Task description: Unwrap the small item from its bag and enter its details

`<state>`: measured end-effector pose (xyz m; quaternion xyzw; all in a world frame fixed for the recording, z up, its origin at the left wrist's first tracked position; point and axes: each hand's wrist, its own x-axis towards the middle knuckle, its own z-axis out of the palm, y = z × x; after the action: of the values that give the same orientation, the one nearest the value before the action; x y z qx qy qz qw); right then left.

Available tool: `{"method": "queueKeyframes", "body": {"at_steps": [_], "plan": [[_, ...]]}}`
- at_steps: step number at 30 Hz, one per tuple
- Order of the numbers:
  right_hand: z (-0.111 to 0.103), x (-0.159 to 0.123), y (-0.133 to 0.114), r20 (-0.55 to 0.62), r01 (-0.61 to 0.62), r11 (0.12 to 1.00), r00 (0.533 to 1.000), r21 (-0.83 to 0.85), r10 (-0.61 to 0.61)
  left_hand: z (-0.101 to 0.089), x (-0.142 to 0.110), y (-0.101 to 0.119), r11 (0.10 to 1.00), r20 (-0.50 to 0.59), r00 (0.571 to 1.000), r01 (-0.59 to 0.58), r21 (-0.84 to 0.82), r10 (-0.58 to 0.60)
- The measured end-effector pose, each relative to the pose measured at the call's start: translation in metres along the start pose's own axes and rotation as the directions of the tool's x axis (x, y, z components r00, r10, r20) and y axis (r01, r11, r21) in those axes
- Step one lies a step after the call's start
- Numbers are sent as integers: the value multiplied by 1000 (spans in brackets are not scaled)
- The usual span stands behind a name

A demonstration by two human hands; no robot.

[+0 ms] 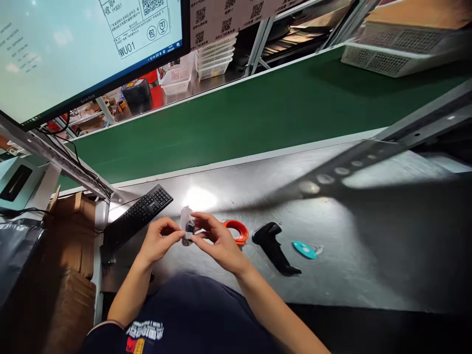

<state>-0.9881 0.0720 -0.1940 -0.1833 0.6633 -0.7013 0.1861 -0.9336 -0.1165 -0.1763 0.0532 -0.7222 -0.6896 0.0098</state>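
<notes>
Between my two hands is a small clear plastic bag (186, 216) with a dark item inside, too small to name. My left hand (160, 240) pinches the bag's left edge between thumb and fingertips. From the other side my right hand (217, 243) grips it, thumb below and fingers above. Just beyond my right hand lies an orange coil (241, 231), partly hidden by that hand. Farther right a black handheld barcode scanner (275, 248) rests on the metal table (332, 275), beside a teal oval object (304, 250) with a clear piece at its end.
A black keyboard (147, 204) lies at the left, under a large monitor (92, 49). Behind the table runs a green conveyor belt (221, 128), with white baskets (379, 59) at its far right. Cardboard boxes (75, 246) stand left of the table.
</notes>
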Motion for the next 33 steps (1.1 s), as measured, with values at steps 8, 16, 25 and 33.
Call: {"method": "queueKeyframes", "body": {"at_steps": [8,16,25,33], "plan": [[2,-10,-3,-60,-55,998,997,1,55,4,-2,0,848,27,920,-372,378,391],[10,-20,6,-183,176,980,965,-94,-190,12,-5,-10,397,111,627,-610,685,771],[19,-21,0,-204,224,967,948,-118,-244,23,-11,-18,416,-10,562,-601,682,827],[-48,-108,50,-333,-214,972,927,-95,172,28,-17,-52,697,-75,850,-374,611,522]]}}
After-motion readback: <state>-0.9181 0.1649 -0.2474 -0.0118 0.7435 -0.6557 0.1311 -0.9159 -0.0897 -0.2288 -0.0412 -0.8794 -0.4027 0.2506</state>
